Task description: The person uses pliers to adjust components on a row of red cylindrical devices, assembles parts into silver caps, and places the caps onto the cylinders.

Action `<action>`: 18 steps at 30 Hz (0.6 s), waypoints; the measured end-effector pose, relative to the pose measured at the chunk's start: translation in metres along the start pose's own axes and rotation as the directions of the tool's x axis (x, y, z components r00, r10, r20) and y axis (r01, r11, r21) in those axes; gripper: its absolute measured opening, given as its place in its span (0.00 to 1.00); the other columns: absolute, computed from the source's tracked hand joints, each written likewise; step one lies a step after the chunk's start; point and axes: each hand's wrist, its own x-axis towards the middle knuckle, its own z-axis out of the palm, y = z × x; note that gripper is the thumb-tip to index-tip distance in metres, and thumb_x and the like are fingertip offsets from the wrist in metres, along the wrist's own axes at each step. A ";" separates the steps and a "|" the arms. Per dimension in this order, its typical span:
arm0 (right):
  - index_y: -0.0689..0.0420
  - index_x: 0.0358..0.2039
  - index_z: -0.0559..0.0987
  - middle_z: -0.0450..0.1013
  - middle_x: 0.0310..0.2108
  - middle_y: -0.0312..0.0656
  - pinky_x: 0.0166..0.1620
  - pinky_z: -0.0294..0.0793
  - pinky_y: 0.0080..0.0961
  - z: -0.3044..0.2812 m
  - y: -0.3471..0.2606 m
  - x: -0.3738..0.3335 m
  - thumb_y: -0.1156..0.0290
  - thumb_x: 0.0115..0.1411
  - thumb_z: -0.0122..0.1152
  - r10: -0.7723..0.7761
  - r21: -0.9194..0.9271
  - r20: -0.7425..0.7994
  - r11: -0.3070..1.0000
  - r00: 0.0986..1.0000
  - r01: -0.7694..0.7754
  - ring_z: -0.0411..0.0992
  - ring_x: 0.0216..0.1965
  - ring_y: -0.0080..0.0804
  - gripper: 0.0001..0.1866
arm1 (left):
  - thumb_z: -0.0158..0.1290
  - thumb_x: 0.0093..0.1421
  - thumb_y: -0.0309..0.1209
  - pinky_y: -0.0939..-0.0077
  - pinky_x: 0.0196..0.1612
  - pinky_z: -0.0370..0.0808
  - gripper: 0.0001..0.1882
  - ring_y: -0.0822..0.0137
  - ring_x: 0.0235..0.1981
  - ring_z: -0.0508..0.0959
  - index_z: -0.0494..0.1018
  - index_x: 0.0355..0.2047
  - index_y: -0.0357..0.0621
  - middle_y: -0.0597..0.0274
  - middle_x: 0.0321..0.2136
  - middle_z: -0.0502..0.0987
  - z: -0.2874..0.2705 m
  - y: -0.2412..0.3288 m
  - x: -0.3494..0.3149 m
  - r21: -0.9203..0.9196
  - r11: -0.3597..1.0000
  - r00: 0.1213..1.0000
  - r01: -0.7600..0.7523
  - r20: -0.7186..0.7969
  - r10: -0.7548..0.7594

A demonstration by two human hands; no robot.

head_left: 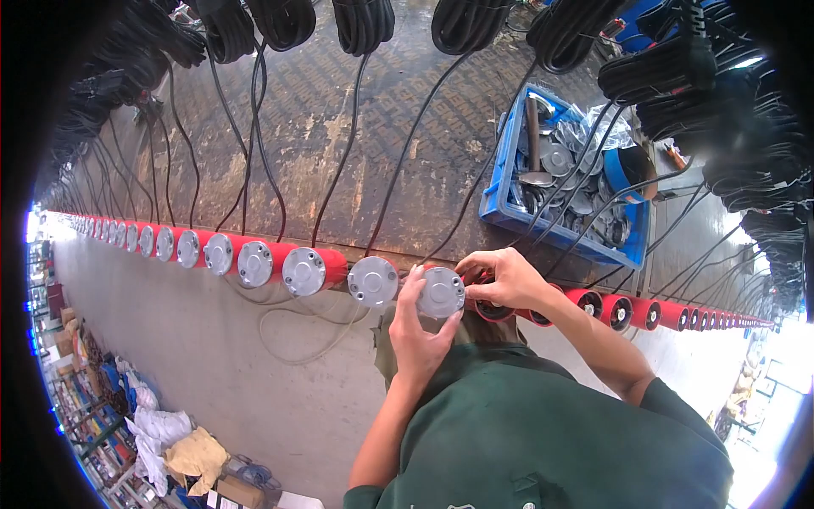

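Observation:
My left hand grips a round silver metal end cap by its rim, thumb below and fingers above. The cap sits at the front end of one cylinder in a long row along the table edge. My right hand is bent in at the cap's right side, its thumb and fingertips pinched by the rim near the small screw holes; what they hold, if anything, is too small to make out. Under that hand lies an uncapped red cylinder, its dark inside showing. To the left, a capped red cylinder faces me.
Uncapped cylinders run off to the right. A blue crate on the worn wooden table holds loose metal caps, a hammer and a tape roll. Black cable bundles hang along the far side, their cords crossing the table.

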 end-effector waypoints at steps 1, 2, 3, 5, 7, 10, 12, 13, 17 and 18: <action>0.61 0.50 0.86 0.89 0.40 0.48 0.51 0.85 0.31 0.001 0.001 0.000 0.69 0.57 0.77 0.014 0.014 -0.002 1.000 1.000 -0.014 0.88 0.42 0.36 0.21 | 0.75 0.52 0.26 0.53 0.71 0.73 0.39 0.43 0.68 0.77 0.71 0.63 0.40 0.41 0.67 0.76 -0.001 0.000 0.000 0.018 1.000 1.000 -0.006 0.006 0.006; 0.61 0.50 0.86 0.89 0.40 0.48 0.50 0.85 0.31 0.001 0.001 0.001 0.69 0.56 0.77 0.020 0.020 -0.005 1.000 1.000 -0.020 0.88 0.42 0.35 0.21 | 0.75 0.52 0.26 0.53 0.70 0.73 0.38 0.43 0.68 0.77 0.72 0.62 0.39 0.40 0.67 0.76 -0.002 0.000 0.002 0.035 0.999 1.000 -0.013 0.010 0.012; 0.61 0.50 0.86 0.89 0.40 0.47 0.50 0.85 0.31 -0.001 0.004 0.004 0.70 0.56 0.77 0.015 0.024 -0.012 1.000 1.000 -0.014 0.88 0.42 0.35 0.21 | 0.75 0.51 0.26 0.53 0.70 0.74 0.37 0.43 0.68 0.77 0.73 0.61 0.39 0.40 0.67 0.76 0.000 -0.002 0.005 0.050 0.998 0.999 -0.041 0.008 0.040; 0.61 0.50 0.86 0.89 0.40 0.47 0.50 0.85 0.31 -0.001 0.006 0.002 0.70 0.56 0.78 0.022 0.029 -0.009 0.999 1.000 -0.022 0.88 0.42 0.34 0.21 | 0.76 0.51 0.26 0.53 0.69 0.74 0.36 0.43 0.67 0.78 0.74 0.60 0.38 0.40 0.67 0.76 0.000 0.000 0.004 0.076 0.995 0.998 -0.059 0.016 0.058; 0.61 0.51 0.86 0.89 0.41 0.46 0.50 0.85 0.31 -0.002 0.008 0.004 0.70 0.56 0.78 0.019 0.055 0.013 0.998 1.000 -0.019 0.88 0.42 0.33 0.22 | 0.76 0.51 0.26 0.53 0.69 0.74 0.35 0.43 0.67 0.78 0.75 0.59 0.38 0.40 0.67 0.76 0.000 0.001 0.005 0.092 0.994 0.999 -0.055 0.008 0.054; 0.61 0.53 0.86 0.89 0.42 0.46 0.51 0.85 0.31 -0.003 0.011 0.004 0.70 0.57 0.78 0.008 0.104 0.033 0.995 0.999 -0.012 0.87 0.42 0.32 0.23 | 0.75 0.51 0.26 0.53 0.69 0.74 0.34 0.43 0.67 0.78 0.77 0.58 0.38 0.40 0.67 0.76 0.000 0.004 0.004 0.090 0.996 1.000 -0.018 0.014 0.017; 0.61 0.53 0.87 0.89 0.43 0.46 0.51 0.85 0.30 -0.002 0.013 0.004 0.70 0.57 0.78 0.005 0.121 0.043 0.993 0.999 -0.011 0.87 0.43 0.32 0.23 | 0.75 0.51 0.26 0.53 0.69 0.75 0.33 0.43 0.67 0.78 0.78 0.58 0.38 0.40 0.67 0.76 0.000 0.006 0.002 0.084 0.996 1.000 0.007 0.022 -0.009; 0.62 0.53 0.87 0.89 0.43 0.46 0.52 0.85 0.30 -0.002 0.013 0.005 0.70 0.57 0.78 0.006 0.120 0.049 0.993 0.999 -0.012 0.87 0.43 0.31 0.22 | 0.75 0.51 0.26 0.53 0.69 0.75 0.33 0.43 0.67 0.78 0.78 0.58 0.37 0.40 0.67 0.76 -0.001 0.007 0.002 0.081 0.997 1.000 0.015 0.026 -0.017; 0.63 0.52 0.87 0.89 0.43 0.45 0.53 0.85 0.29 -0.004 0.016 0.008 0.71 0.57 0.78 0.033 0.148 0.075 0.988 0.997 -0.044 0.87 0.44 0.30 0.22 | 0.75 0.51 0.26 0.53 0.68 0.76 0.32 0.43 0.67 0.78 0.80 0.58 0.37 0.40 0.67 0.75 0.001 0.008 0.002 0.086 0.996 0.999 0.035 0.022 -0.037; 0.63 0.52 0.87 0.89 0.43 0.45 0.53 0.85 0.29 -0.005 0.016 0.008 0.71 0.57 0.78 0.059 0.153 0.085 0.986 0.995 -0.072 0.87 0.44 0.29 0.22 | 0.75 0.51 0.27 0.53 0.68 0.76 0.32 0.42 0.67 0.78 0.80 0.58 0.37 0.40 0.67 0.75 0.001 0.009 0.002 0.099 0.995 0.999 0.031 0.020 -0.033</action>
